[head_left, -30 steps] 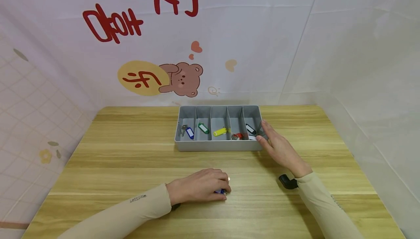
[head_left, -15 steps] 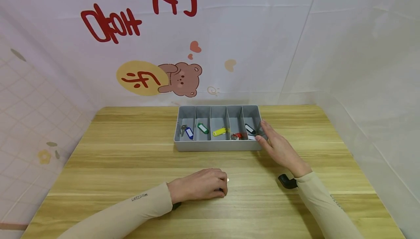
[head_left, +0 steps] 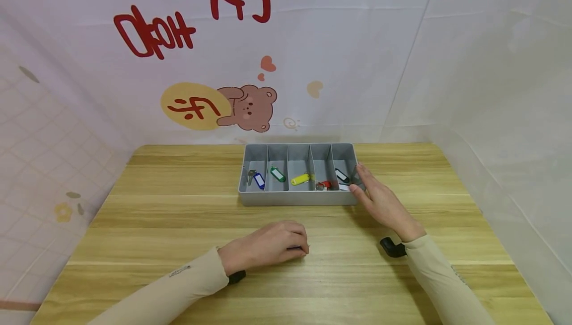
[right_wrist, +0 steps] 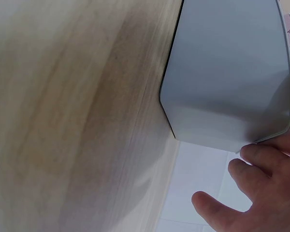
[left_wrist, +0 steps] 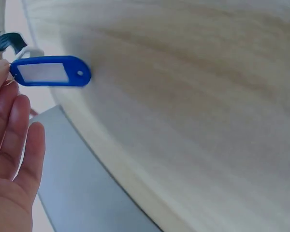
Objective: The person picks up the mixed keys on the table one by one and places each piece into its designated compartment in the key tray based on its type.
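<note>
In the left wrist view, my left hand (left_wrist: 12, 145) pinches a blue key tag (left_wrist: 78, 65) with a white label by its ring end. From the head, that hand (head_left: 270, 245) is over the table in front of the grey divided tray (head_left: 295, 198), and the tag is mostly hidden by the fingers. My right hand (head_left: 383, 206) holds the tray's right end, thumb at the front rim, fingers along the side. Inside the tray, left to right, lie a blue tag (head_left: 259, 180) with a key, a green tag (head_left: 278, 174), a yellow tag (head_left: 300, 179), a red tag (head_left: 326, 184) and black tags (head_left: 342, 175).
The tray stands near the back of the wooden table (head_left: 178, 216), before a white printed curtain (head_left: 357, 42). A black wrist mount (head_left: 393, 247) juts out under the right wrist. Another black mount (head_left: 237, 277) shows under the left wrist.
My left hand has closed on the blue key tag and risen a little off the table, shifting slightly toward the tray. My right hand has stayed on the tray's end.
</note>
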A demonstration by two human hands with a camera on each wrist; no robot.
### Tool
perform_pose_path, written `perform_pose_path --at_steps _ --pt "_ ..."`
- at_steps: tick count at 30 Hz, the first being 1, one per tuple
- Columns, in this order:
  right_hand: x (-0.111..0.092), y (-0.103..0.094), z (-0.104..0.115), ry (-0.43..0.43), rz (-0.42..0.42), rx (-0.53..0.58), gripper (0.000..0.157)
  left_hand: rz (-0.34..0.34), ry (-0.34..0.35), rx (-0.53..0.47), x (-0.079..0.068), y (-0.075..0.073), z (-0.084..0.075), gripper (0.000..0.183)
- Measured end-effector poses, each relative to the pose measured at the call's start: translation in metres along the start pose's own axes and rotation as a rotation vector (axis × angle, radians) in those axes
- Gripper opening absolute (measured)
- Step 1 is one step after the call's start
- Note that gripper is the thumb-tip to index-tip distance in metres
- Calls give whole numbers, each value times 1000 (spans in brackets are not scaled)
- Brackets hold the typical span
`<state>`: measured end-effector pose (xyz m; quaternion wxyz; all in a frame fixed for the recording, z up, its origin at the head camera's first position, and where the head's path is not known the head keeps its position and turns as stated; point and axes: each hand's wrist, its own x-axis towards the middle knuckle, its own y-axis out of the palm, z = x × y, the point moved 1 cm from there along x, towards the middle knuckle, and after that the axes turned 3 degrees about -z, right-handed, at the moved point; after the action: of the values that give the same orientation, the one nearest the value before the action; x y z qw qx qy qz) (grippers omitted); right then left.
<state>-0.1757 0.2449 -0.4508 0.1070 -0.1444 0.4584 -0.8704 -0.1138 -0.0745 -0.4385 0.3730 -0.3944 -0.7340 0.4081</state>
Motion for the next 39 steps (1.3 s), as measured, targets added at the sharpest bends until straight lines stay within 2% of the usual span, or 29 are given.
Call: perform_pose_path --at_steps 11,19,24,33,39 --pt "-1 0 -1 4 3 -6 75 -138 -131 -128 -7 -20 -1 5" --pt "-1 0 -1 7 4 -10 75 -309 -124 -166 -10 -37 5 4" --pt "0 0 0 2 -1 -12 74 -391 -144 -203 -12 -51 6 6" --pt "0 0 0 -5 -11 -14 74 -511 -147 -199 -15 -66 13 12" --pt "0 0 0 -3 -8 -15 74 -537 -180 -218 -16 -74 20 12"
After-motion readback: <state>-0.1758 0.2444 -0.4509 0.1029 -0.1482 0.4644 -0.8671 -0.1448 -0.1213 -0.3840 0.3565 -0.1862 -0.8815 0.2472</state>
